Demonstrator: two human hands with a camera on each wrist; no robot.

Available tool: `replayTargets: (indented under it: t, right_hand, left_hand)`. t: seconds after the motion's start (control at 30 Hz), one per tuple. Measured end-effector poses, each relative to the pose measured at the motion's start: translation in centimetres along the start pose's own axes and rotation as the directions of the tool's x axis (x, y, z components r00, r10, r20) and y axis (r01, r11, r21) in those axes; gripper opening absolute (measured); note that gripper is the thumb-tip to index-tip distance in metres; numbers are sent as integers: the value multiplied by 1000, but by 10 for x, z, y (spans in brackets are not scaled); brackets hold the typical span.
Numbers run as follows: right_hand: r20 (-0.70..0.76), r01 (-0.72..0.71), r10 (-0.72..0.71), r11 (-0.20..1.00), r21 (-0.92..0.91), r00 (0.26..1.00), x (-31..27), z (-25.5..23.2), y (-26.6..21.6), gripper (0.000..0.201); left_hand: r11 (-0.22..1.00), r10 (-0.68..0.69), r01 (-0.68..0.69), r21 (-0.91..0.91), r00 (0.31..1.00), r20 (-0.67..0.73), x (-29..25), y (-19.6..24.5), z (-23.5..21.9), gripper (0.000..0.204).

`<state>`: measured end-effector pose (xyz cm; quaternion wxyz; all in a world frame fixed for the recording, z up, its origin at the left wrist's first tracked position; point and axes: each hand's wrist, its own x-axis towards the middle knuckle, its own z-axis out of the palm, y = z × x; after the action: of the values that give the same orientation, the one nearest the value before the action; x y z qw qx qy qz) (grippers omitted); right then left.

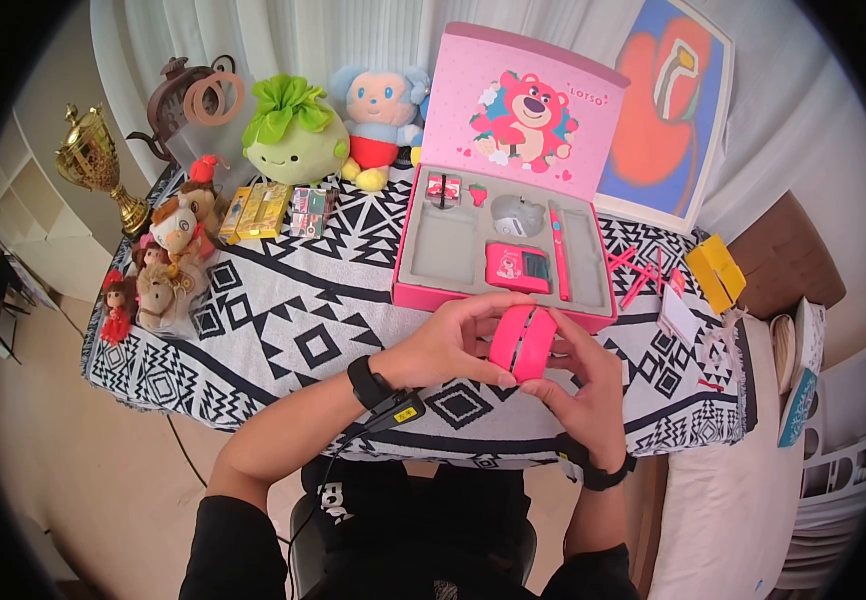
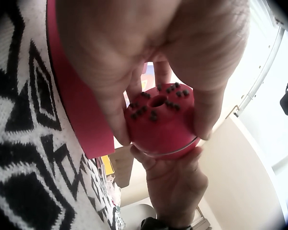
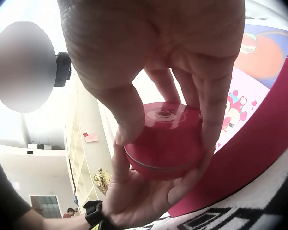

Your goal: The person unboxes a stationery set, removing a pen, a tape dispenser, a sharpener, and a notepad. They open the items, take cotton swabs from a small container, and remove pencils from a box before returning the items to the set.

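A round pink object [image 1: 523, 343] with a seam round its middle is held between both hands above the table's front part. The left hand [image 1: 440, 345] grips one side of it, and the right hand [image 1: 588, 392] grips the other. In the left wrist view the object's face [image 2: 163, 127] shows a central hole and small dark studs. A smooth, glossy face with a small print [image 3: 165, 139] shows in the right wrist view. Just behind the hands lies an open pink box [image 1: 423, 293] with a bear on its lid, its grey tray holding several pink and grey items.
Plush toys [image 1: 296, 145], small dolls [image 1: 175, 250] and a gold trophy [image 1: 93, 165] stand at the left and back. Yellow packets [image 1: 255, 212] lie left of the box. Pink sticks [image 1: 643, 275], a yellow box [image 1: 716, 274] and a framed picture [image 1: 665, 110] are at the right.
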<state>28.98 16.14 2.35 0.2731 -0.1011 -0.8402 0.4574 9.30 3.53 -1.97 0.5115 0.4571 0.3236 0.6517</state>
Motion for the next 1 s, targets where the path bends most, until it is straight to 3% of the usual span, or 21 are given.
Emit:
replayTargets:
  t: [0.4,0.53,0.73,0.9,1.0]
  right_hand:
    - [-69,-109,127,969,221,990,-4,9,1,76]
    - [-54,-134,147,970,204,988,-3,7,2,77]
    - [1,-72,72,990,121,997,-3,0,2,81]
    - [26,109,-106,988,-106,994,-1,-5,2,83]
    - [7,137,-137,982,-128,991,0,-2,2,82]
  left_hand:
    - [1000,-8,8,0,1000,-16,0,0,2,93]
    - [999,-46,45,-19,999,-26,0,1,1,93]
    - [998,-53,52,-39,998,-23,1,1,1,92]
    - [997,-64,63,-54,998,-18,1,2,1,91]
    - [998,-60,59,-36,998,-17,1,3,1,90]
